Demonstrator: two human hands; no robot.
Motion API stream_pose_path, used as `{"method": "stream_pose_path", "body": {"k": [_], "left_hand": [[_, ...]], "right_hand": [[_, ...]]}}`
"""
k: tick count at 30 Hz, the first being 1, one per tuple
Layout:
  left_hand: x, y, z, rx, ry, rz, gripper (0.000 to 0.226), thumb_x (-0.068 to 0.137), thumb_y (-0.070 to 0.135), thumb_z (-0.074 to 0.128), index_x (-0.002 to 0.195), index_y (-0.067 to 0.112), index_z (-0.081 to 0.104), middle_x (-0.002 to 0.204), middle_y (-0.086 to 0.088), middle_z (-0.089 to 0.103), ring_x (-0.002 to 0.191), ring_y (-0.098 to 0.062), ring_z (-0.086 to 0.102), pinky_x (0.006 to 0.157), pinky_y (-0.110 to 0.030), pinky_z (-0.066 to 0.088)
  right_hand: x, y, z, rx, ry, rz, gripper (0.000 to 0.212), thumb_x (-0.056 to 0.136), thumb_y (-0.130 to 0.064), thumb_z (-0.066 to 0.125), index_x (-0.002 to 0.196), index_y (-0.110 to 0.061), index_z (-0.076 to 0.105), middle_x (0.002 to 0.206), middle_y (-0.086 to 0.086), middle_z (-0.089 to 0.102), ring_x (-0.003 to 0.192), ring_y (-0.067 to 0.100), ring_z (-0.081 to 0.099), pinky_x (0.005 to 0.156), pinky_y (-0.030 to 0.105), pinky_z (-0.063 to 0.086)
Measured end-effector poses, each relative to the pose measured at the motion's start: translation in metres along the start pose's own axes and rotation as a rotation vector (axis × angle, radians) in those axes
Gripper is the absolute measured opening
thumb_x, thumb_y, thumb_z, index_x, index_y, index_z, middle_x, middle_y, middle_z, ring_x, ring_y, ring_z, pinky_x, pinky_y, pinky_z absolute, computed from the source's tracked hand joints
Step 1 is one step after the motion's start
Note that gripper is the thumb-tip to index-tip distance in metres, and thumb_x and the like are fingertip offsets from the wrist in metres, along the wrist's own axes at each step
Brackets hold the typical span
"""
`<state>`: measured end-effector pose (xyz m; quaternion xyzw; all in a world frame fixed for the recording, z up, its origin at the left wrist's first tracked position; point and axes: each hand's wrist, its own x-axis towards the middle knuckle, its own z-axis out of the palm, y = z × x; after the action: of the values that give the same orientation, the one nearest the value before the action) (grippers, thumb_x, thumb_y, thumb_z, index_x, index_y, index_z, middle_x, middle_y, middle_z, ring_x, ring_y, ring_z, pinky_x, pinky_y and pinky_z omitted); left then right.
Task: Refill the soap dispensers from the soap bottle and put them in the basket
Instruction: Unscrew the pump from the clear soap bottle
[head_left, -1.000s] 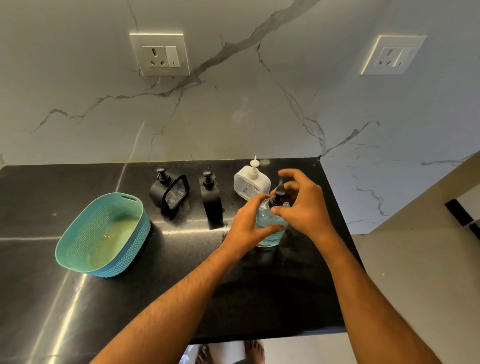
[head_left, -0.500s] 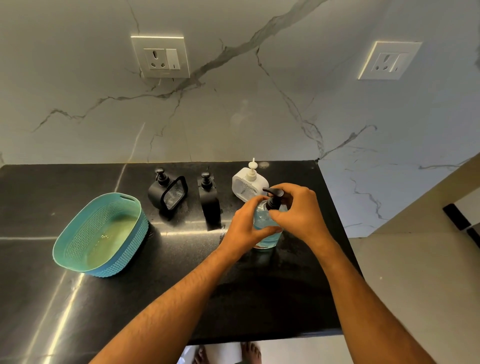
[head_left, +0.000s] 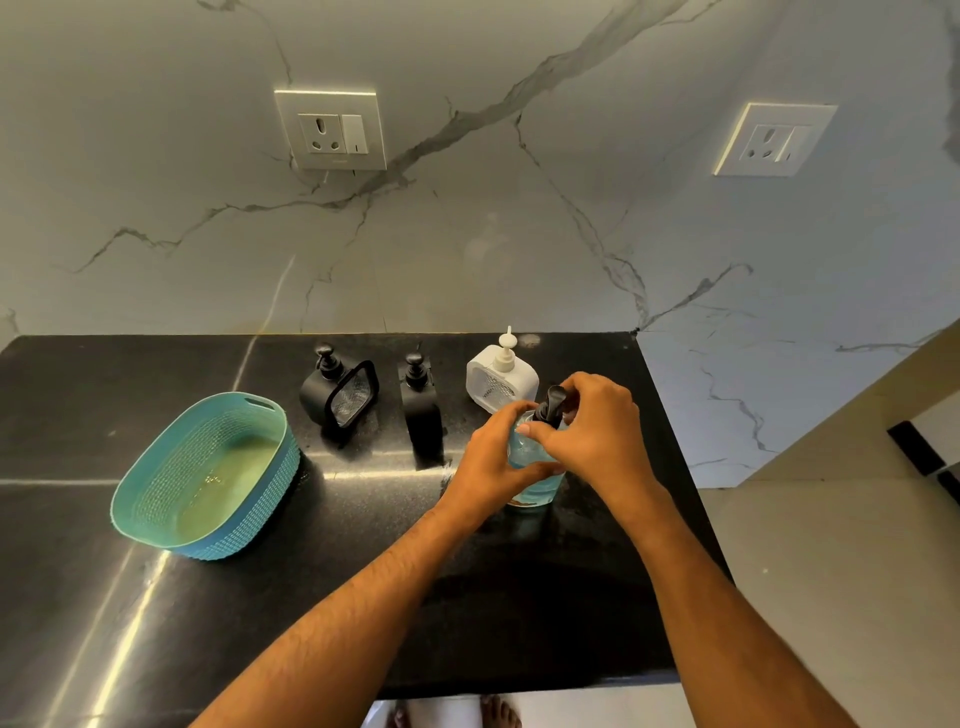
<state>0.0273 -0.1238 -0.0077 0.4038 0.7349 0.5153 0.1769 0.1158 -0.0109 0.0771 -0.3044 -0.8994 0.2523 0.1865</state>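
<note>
A clear soap bottle (head_left: 537, 480) with blue liquid stands on the black counter (head_left: 363, 597) at the right. My left hand (head_left: 493, 467) wraps around its body. My right hand (head_left: 597, 436) grips its black pump top (head_left: 553, 402). Behind it stands a white soap dispenser (head_left: 498, 379). To its left are a tall black dispenser (head_left: 422, 410) and a black dispenser with a sponge holder (head_left: 337, 392). A teal basket (head_left: 156, 499) sits at the left with nothing in it.
A marble wall with two sockets (head_left: 332, 130) (head_left: 774, 139) rises behind the counter. The counter's right edge runs close to the bottle, with the floor (head_left: 831, 571) beyond. Bare feet (head_left: 457, 714) show below the front edge.
My right hand has come down from above the pump top and closed on it. The left hand keeps its hold on the bottle. The bottle has stayed in place.
</note>
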Motion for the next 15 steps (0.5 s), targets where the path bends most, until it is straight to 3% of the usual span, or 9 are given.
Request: {"method": "stream_pose_path", "body": {"k": [2,5,10,13,15], "left_hand": [[0.0004,-0.0005,-0.0002,0.002,-0.001,0.006,0.069,0.077,0.046,0.081,0.135,0.026,0.051,0.128,0.01,0.063,0.117,-0.007,0.063,0.099,-0.036,0.056],[0.0007,-0.0005,-0.0003,0.004,0.004,0.004,0.075,0.076,0.046,0.082,0.14,0.023,0.05,0.132,0.009,0.061,0.121,-0.006,0.061,0.102,-0.032,0.054],[0.0004,-0.0024,-0.001,0.015,0.0,-0.023,0.066,0.078,0.03,0.086,0.13,0.035,0.046,0.12,0.024,0.056,0.112,0.013,0.056,0.09,-0.007,0.047],[0.0,0.0007,-0.0018,0.015,-0.008,-0.007,0.068,0.077,0.039,0.084,0.133,0.035,0.046,0.123,0.02,0.058,0.114,0.004,0.06,0.095,-0.016,0.051],[0.0002,0.0007,-0.0015,0.008,-0.005,-0.001,0.069,0.076,0.043,0.083,0.134,0.036,0.046,0.128,0.015,0.06,0.116,-0.001,0.06,0.097,-0.021,0.052]], "right_hand": [[-0.0012,-0.0017,-0.0004,0.034,-0.007,-0.025,0.038,0.074,-0.028,0.088,0.103,-0.014,0.068,0.098,0.0,0.069,0.085,0.009,0.062,0.076,0.02,0.054],[-0.0026,-0.0019,-0.0035,0.143,-0.081,-0.069,0.045,0.073,-0.006,0.083,0.115,-0.013,0.068,0.11,0.002,0.07,0.101,0.014,0.066,0.09,0.032,0.06],[0.0005,-0.0045,-0.0024,0.013,-0.021,-0.017,0.053,0.073,-0.04,0.089,0.113,-0.017,0.064,0.105,-0.002,0.066,0.094,0.013,0.065,0.086,0.03,0.056],[0.0009,-0.0059,-0.0032,0.06,-0.053,-0.01,0.05,0.074,-0.02,0.088,0.116,-0.017,0.063,0.11,0.001,0.069,0.1,0.019,0.068,0.087,0.031,0.058],[0.0013,-0.007,-0.0054,0.128,-0.09,-0.024,0.065,0.07,-0.012,0.088,0.127,-0.019,0.059,0.117,0.001,0.066,0.106,0.019,0.066,0.089,0.03,0.058]]}}
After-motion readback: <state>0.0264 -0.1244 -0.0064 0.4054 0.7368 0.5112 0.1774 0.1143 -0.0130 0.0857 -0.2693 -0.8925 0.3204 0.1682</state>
